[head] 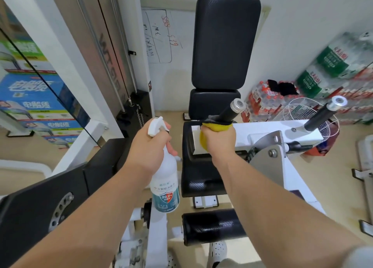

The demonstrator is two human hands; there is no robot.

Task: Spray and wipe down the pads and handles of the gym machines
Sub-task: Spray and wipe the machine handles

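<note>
A spray bottle (166, 185) is being gripped by the left hand (150, 146), its neck hidden. A yellow cloth (203, 139) is being clenched around the hidden base of a black handle (229, 111) by the right hand (220, 141).

A whiteboard (159, 35) with handwriting is seen on the back wall, packs of bottled water (331, 66) are stacked at right behind a white wire fan (298, 110), and blue cartons (30, 94) are piled at left.

Most of yellow cloth (204, 141) hidden inside right hand (220, 141). Lower end of handle grip (228, 113) covered by cloth. Neck of spray bottle (165, 187) behind left hand (150, 146); label sm. print unreadable. Rt edge: water-bottle packs (333, 66) blurred, cut off.
</note>
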